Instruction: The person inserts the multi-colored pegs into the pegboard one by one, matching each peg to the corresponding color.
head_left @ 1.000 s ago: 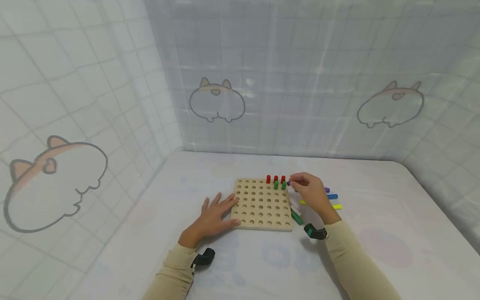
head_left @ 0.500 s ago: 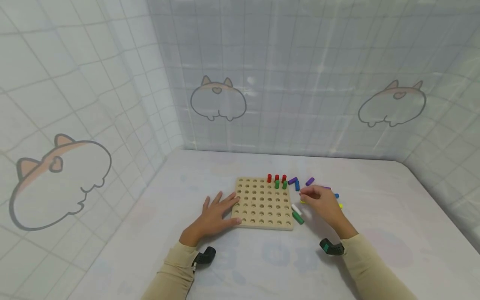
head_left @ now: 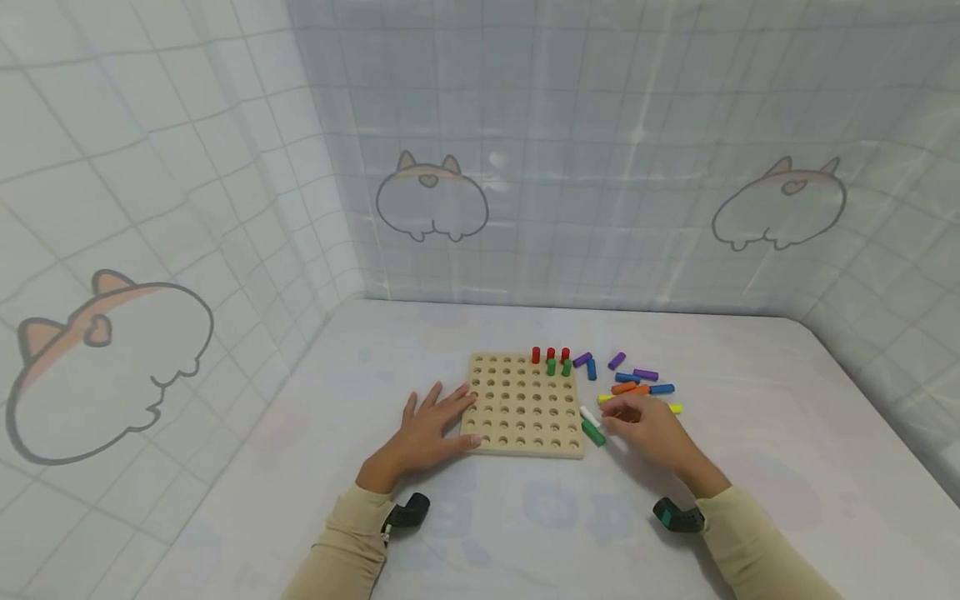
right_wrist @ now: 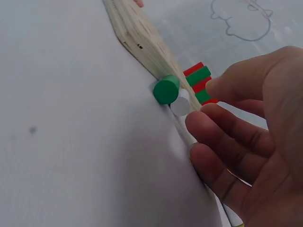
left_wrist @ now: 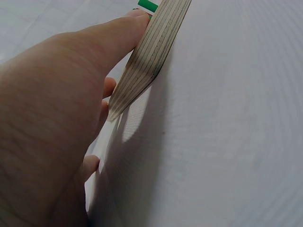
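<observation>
In the head view a square wooden pegboard point(head_left: 521, 408) lies flat on the table, with rows of round holes. Three red pegs point(head_left: 551, 355) and two green pegs point(head_left: 551, 367) stand upright at its far right corner. My left hand point(head_left: 423, 433) rests on the board's left edge, fingers spread, thumb at the near corner. Just right of the board, a white peg point(head_left: 589, 416) and a loose green peg point(head_left: 593, 432) lie on the cloth. Close beside the white peg hovers my right hand point(head_left: 648, 429), fingers loosely bent with nothing between thumb and fingertips point(right_wrist: 201, 124).
Behind the right hand lie loose purple pegs point(head_left: 617, 361), blue pegs point(head_left: 662, 389), orange pegs point(head_left: 623, 387) and yellow pegs point(head_left: 676, 408), the yellow ones partly covered by it. A white grid-patterned curtain point(head_left: 570, 167) closes off the table's back and sides.
My right hand has let go of a purple peg, which lies by the board's far right corner. It then moved right and nearer to me, beside the white peg. My left hand stays put.
</observation>
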The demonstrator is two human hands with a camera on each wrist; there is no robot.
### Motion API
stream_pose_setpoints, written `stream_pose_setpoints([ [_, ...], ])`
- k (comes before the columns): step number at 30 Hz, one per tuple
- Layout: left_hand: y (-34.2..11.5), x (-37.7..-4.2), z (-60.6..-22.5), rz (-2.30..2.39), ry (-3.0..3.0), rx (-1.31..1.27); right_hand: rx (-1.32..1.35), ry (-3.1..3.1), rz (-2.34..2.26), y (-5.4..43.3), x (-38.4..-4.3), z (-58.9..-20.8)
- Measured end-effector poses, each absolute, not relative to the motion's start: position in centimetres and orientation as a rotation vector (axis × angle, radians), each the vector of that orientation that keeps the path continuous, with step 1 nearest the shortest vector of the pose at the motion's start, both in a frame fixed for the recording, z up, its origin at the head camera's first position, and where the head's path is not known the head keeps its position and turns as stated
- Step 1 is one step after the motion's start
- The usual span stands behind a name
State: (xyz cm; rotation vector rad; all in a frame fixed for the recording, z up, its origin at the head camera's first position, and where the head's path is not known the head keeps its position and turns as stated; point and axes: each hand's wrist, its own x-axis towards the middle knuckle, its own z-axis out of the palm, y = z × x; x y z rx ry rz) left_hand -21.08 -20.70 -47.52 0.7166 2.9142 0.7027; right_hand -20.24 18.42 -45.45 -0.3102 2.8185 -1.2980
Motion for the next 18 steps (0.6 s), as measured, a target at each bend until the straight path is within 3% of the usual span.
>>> stream_pose_setpoints([
  [18,-20.8,-21.0,-47.4,0.710,2.906,0.715,-0.346,2.765,-1.184,17.5,-19.2,-45.2],
])
